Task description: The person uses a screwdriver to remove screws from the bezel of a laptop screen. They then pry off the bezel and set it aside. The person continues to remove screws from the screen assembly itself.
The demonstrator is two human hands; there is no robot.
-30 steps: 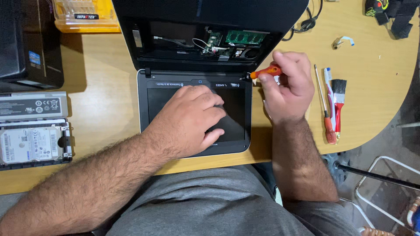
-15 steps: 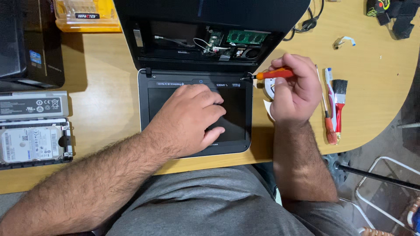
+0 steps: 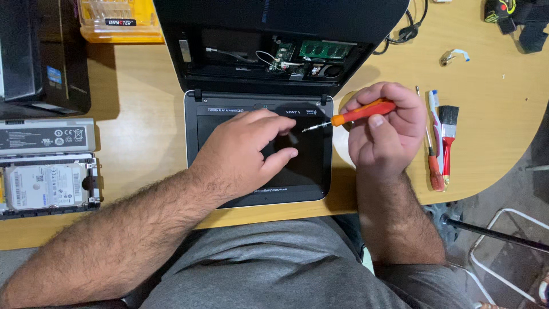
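An orange-handled screwdriver (image 3: 357, 114) is pinched in the right hand (image 3: 384, 129), its thin tip reaching toward 9 o'clock over the dark lower panel of an opened laptop (image 3: 260, 146) at the middle of the wooden tabletop (image 3: 492, 109). The left hand (image 3: 247, 150) lies flat and loose on that panel, grasping nothing. At 3 o'clock sit a red-handled brush (image 3: 448, 137) and another screwdriver (image 3: 433, 157); at 9 o'clock lies a bare hard drive (image 3: 46, 186).

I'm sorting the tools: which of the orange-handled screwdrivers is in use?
The screwdriver gripped in the right hand, its tip over the laptop. The other screwdriver lies untouched on the table, beside the brush.
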